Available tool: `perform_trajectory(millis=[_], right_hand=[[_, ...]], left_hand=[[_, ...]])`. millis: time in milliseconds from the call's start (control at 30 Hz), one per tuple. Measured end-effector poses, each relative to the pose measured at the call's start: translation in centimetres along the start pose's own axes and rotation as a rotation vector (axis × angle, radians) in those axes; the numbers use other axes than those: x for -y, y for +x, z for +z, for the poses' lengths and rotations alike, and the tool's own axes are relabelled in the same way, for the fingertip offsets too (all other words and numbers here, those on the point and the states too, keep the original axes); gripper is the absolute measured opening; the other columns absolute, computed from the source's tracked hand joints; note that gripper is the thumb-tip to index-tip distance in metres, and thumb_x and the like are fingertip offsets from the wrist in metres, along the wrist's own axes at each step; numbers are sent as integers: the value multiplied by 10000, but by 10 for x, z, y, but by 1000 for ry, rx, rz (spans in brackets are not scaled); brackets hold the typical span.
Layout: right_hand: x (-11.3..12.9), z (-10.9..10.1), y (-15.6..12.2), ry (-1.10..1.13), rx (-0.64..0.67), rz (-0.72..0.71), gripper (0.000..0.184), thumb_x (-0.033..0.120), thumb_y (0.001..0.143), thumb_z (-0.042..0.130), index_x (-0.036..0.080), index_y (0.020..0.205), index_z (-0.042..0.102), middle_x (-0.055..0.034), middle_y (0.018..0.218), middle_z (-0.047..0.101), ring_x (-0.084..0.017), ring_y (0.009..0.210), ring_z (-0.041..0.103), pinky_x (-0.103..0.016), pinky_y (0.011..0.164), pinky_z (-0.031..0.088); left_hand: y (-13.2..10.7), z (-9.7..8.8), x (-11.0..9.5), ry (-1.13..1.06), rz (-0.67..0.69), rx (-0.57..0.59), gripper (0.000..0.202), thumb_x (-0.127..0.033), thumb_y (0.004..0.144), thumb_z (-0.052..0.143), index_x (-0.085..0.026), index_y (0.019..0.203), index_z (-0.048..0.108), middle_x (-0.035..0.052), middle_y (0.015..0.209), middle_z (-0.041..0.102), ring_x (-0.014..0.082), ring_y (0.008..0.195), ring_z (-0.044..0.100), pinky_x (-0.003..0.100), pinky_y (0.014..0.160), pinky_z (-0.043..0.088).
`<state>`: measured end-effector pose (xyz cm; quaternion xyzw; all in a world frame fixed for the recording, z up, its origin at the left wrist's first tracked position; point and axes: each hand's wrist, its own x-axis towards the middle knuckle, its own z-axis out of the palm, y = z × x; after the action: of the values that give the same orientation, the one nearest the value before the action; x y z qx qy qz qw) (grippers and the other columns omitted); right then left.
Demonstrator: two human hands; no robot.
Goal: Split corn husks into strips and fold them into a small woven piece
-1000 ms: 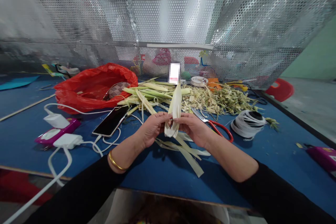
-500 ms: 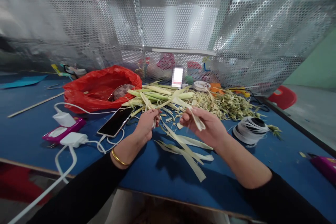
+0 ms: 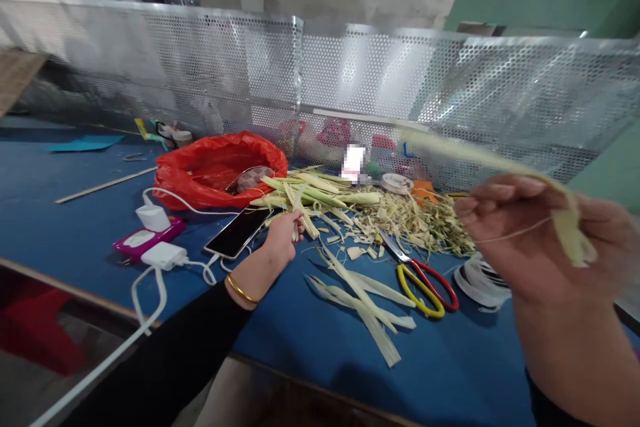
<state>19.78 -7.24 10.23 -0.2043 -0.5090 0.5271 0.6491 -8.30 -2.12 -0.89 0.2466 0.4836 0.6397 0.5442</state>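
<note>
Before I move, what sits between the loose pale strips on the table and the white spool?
The scissors: in the head view, their yellow and red handles lie between the pale strips and the white spool.

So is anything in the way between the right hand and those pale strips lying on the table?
Yes: the scissors lie on the table between the right hand and the pale strips, and the white spool sits nearer the hand. The hand looks raised, so it could probably pass over both.

Scissors bar the way between pale strips and spool.
</note>
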Motion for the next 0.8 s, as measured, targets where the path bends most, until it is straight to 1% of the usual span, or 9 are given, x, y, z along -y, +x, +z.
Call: perform_trajectory(millis=[100,233,333,400,467,533,600,700,800], right_hand=[[8,6,7,78,-1,-90,234,273,812,485,247,601,583,-48,861,587,-144,767,537,-337,817,461],[-27,20,32,-7,44,87,83,203,707,601,187,626,600,-3,637,501,-111,610,499,-287,653,460],[-80,31,55,-417,48,278,108,260,712,621,185,640,591,-7,609,547,-141,562,522,-317,610,439],[-111,35,67,-814,85,264,197,336,763,565,195,625,560,-21,591,568,-164,553,530,-312,581,411],[-128,36,73,-948,56,223,186,338,695,657,196,618,565,-35,605,580,-197,639,551,-300,600,377],[-129,34,69,-1099,39,133,166,304,645,714,199,690,594,-49,695,614,-215,743,556,-285,622,348],[-116,31,54,-1438,149,16,154,350,727,645,199,723,614,-54,712,631,-202,707,556,-279,591,322],[-90,23,15,-1616,483,162,280,447,811,550,206,693,630,-26,617,625,-159,568,542,-259,517,304],[-74,13,-32,-1621,634,286,256,456,787,592,218,699,630,-14,662,639,-150,571,556,-244,489,308]], left_hand=[[-1,0,-6,-66,-24,-64,156,-152,775,528,-161,624,491,-57,474,436,47,372,399,182,391,319],[-4,3,-11,-134,30,-91,80,-176,793,528,-149,718,525,-72,499,426,29,360,374,157,373,276],[-5,3,-14,-161,92,-66,72,-206,800,544,-147,759,537,-83,499,406,12,334,291,149,345,192],[-6,3,-16,-170,122,-56,104,-227,827,520,-146,765,539,-90,486,377,6,322,245,148,339,149],[-7,2,-18,-176,136,-50,126,-243,838,514,-145,765,540,-94,479,358,5,316,229,148,337,133],[-8,2,-21,-182,133,-38,132,-244,837,521,-143,754,537,-93,481,357,7,316,233,150,336,135],[-12,3,-22,-187,117,-19,137,-226,845,509,-140,742,532,-89,486,361,9,318,237,150,334,138],[-18,7,-24,-191,70,34,156,-196,869,469,-132,739,528,-81,498,369,12,321,239,152,329,142],[-24,9,-24,-178,16,85,157,-179,876,463,-125,745,529,-75,512,373,10,325,248,147,326,153]])
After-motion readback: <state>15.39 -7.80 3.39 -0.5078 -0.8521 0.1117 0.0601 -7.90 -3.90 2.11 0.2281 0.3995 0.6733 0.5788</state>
